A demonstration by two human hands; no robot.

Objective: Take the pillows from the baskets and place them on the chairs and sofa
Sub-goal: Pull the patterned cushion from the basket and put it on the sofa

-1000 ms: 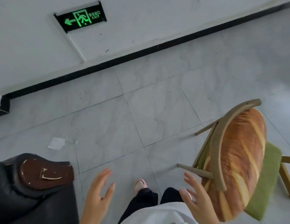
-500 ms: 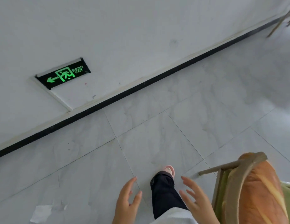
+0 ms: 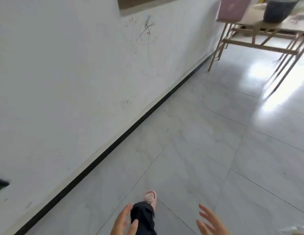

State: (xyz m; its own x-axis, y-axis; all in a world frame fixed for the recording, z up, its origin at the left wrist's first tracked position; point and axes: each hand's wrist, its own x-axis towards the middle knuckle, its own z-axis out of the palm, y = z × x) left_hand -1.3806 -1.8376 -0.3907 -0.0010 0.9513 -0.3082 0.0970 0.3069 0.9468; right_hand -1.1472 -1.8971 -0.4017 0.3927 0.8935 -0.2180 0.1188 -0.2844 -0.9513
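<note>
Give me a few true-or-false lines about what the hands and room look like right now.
1. Both hands are empty. True: the left hand and right hand hold nothing, fingers spread.
2. A pillow lies on the floor. False: no pillow is in view.
3. A wooden table stands far right by the wall. True.
4. The wall is spotless. False: it carries scribbles.
5. The slipper is blue. False: pink.
</note>
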